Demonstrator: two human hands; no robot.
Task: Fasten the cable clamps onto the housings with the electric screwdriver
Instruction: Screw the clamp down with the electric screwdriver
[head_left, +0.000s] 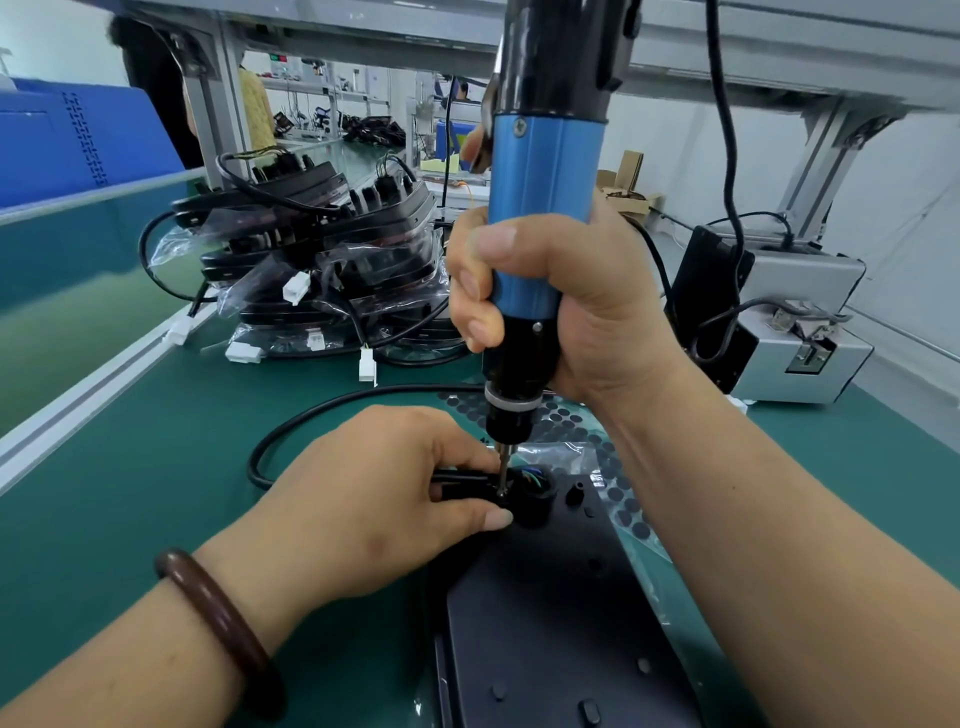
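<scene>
— What lies to the left?

— Bagged housings (332, 260) are stacked at the back of the green mat (130, 467). Nearer, the person's left hand (384, 493), a brown bracelet (218, 618) on its wrist, pinches the black cable clamp (465, 486) between thumb and fingers at the far end of the dark housing (561, 623).

— And further right?

— The electric screwdriver (543, 208) stands upright, its bit down on the clamp. The right hand (561, 301) is wrapped round its blue barrel. A grey box (800, 332) sits behind, on the mat.
</scene>
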